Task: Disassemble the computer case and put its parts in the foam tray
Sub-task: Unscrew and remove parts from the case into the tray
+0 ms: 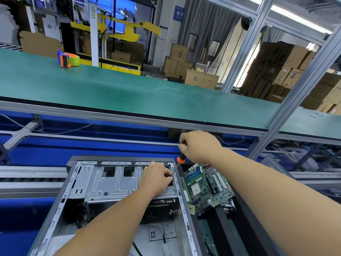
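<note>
Right hand (200, 145) clenched around the top of a screwdriver (178, 162), shaft slanting down and leftward to a tip at the far right corner of the metal drive cage (110, 183). Left hand (156, 179) there too, fingers curled at that same corner, exact grip unclear. Cage inside the open computer case (60, 196); circuit board (206, 187) just right, in the dark foam tray (238, 224). Likely loosening a cage screw.

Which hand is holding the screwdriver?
The right hand, raised above the case's far right corner, grips the screwdriver by its orange-and-black handle. The left hand rests lower, on the metal drive cage.
</note>
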